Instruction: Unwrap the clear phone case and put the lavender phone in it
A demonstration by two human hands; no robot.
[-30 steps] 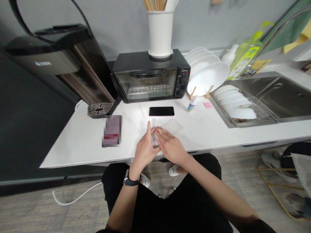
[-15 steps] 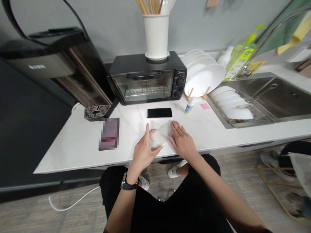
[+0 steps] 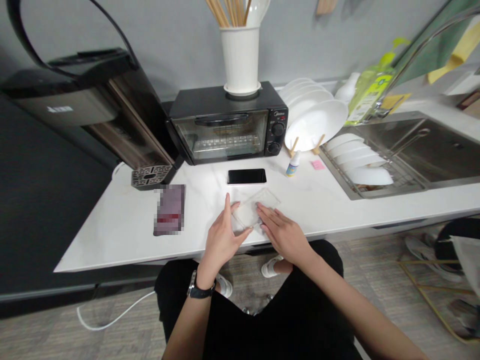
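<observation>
A clear, see-through phone case (image 3: 247, 212) lies slantwise on the white counter (image 3: 202, 200). My left hand (image 3: 222, 235) holds its left end between spread thumb and fingers, index finger pointing up. The fingers of my right hand (image 3: 283, 230) are together and press on the case's right part; whether a cloth or the like is under them is too small to tell. Beyond the case lies a phone (image 3: 246, 176) with a dark screen. A small white bottle (image 3: 293, 164) stands to its right, beside a pink paper (image 3: 318, 165).
A black toaster oven (image 3: 228, 130) stands behind the phone, with a white utensil holder (image 3: 241, 60) on top. At left are a drink machine (image 3: 112, 110) and a purple pouch (image 3: 170, 207). White plates (image 3: 317, 122) and a sink (image 3: 442, 155) are on the right.
My right hand has slid from the far right corner of the case toward its middle and nearer to me. My left hand keeps its place on the case. The view has shifted slightly.
</observation>
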